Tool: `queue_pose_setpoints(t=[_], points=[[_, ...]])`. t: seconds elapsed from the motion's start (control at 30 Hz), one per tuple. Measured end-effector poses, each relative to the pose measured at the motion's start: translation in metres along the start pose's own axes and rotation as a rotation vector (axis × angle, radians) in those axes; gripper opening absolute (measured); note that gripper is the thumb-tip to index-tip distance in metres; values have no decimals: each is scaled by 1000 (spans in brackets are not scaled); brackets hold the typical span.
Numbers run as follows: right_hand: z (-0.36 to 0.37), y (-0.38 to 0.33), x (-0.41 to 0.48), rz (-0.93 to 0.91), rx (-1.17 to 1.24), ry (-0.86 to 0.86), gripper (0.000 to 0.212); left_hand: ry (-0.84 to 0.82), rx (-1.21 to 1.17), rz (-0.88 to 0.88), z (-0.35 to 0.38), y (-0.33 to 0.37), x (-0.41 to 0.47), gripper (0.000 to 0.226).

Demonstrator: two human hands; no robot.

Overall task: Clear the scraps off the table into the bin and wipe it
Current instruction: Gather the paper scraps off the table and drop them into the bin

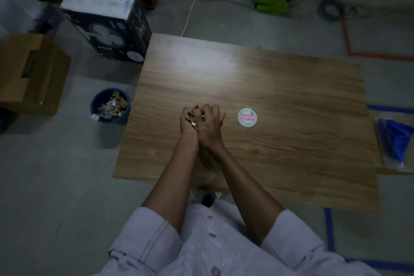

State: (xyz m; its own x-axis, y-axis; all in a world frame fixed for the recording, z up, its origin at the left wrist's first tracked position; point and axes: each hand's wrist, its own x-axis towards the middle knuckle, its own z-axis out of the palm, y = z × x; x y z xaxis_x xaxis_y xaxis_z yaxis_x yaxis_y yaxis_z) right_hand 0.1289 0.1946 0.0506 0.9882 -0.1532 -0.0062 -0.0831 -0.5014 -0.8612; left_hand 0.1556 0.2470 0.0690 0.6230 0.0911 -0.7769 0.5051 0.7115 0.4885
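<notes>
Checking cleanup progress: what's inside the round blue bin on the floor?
The round blue bin holds a heap of brown and silvery torn scraps; its bottom and anything beneath the heap are covered.

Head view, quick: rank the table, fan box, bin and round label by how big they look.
Largest to smallest:
1. wooden table
2. fan box
3. blue bin
4. round label
The box and bin sit lower, farther from the camera, so they may look smaller than they are.
</notes>
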Motion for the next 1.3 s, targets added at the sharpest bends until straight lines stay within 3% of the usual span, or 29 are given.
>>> queue_pose_setpoints(t=[0.03,0.1,0.2,0.3,0.33,0.4,0.47,0.57,0.67,0.83,1.0,1.17,1.3], points=[[-2,-1,3,2,-48,-26,47,-105,-7,-30,1,-3,-4,23],[-4,0,5,-17,-88,-60,47,-249,-10,-71,4,-8,-9,33],[-9,1,8,-74,-114,-65,38,-337,-85,-160,6,-6,-16,38],[-14,1,15,-98,-113,-81,44,-443,-129,-217,13,-2,-24,6],[-16,2,19,-110,-111,-88,46,-459,-142,-214,11,-6,-18,23],[-21,4,27,-132,-97,-107,50,-398,-140,-245,7,-11,-17,55],[-27,4,35,-127,-61,-129,51,-332,-60,-222,6,-16,-7,45],[-35,5,39,-136,-46,-134,33,-319,-1,-148,17,-13,-6,17],[-40,1,39,-155,-122,-140,31,-338,-125,-215,29,-10,-16,26],[-53,-11,33,-238,-394,-68,29,-351,-183,-166,29,-8,-21,25],[-55,-15,29,-251,-242,-48,32,-383,-146,-142,30,-5,-24,35],[-55,-17,22,-258,-118,-18,26,-425,-148,-111,34,-2,-33,30],[-70,-11,24,-280,-167,-5,35,-300,-129,-197,43,-12,-27,21]])
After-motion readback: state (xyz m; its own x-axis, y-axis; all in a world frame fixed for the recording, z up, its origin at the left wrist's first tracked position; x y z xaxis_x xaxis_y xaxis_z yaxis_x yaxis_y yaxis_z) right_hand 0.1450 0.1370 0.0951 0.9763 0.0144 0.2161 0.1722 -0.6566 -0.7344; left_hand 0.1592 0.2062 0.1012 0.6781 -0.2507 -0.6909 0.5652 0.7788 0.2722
